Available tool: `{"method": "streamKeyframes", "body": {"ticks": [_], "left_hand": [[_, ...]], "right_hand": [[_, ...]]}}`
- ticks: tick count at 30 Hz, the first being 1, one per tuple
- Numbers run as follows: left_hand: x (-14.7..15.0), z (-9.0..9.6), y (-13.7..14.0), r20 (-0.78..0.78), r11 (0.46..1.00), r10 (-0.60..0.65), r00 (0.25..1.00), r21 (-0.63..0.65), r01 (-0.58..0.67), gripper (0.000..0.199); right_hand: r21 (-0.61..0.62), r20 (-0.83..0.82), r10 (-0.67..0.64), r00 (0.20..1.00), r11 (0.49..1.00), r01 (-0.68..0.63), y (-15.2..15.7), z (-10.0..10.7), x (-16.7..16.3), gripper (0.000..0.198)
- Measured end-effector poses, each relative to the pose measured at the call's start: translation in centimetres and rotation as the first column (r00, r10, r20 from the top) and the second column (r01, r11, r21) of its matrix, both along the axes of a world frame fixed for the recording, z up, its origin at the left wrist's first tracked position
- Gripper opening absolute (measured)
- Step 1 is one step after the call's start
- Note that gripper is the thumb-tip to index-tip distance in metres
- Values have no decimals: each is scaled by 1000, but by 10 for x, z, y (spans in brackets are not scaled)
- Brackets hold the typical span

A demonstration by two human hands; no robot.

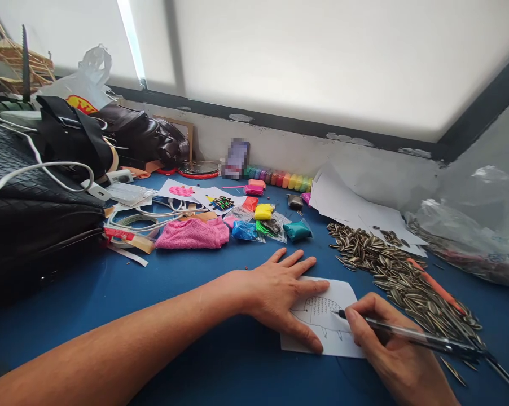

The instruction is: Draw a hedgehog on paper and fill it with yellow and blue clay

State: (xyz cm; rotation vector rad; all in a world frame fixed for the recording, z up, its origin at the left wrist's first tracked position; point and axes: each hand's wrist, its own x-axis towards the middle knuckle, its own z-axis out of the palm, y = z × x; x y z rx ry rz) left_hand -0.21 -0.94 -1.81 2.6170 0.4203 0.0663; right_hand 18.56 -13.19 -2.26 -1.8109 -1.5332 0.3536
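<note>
My left hand [282, 293] lies flat with spread fingers on a small white paper [294, 343], which rests on the blue table. On the paper is a black line drawing [320, 310] of a rounded animal with short legs and rows of small marks inside its body. My right hand [390, 344] is closed around a black pen [411, 332] with a clear barrel. Its tip touches or hovers just over the drawing, on the right part of the body. Part of the paper is hidden under my left hand.
Sunflower seeds [377, 254] are heaped to the right, with an orange tool [436, 285] among them. White sheets [343, 203] and a plastic bag [483, 231] lie behind. Bagged clay [297, 230], a pink cloth [193, 233] and a black bag [34, 225] are further left.
</note>
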Motion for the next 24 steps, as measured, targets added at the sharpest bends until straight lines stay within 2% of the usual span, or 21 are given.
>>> {"method": "streamKeyframes", "body": {"ticks": [4,13,24], "left_hand": [[0,0,0,3,1000,0,1000,-4,0,94],[0,-1,0,17,1000,-1,1000,-1,1,95],[0,-1,0,0,1000,-2,1000,-2,2,95]], "right_hand": [[-35,13,70,997,997,-70,1,0,1,31],[-1,-4,-22,1000,1000,22,-1,2,-7,27],[3,-40,-25,999,1000,25,-1,2,-9,27]]}}
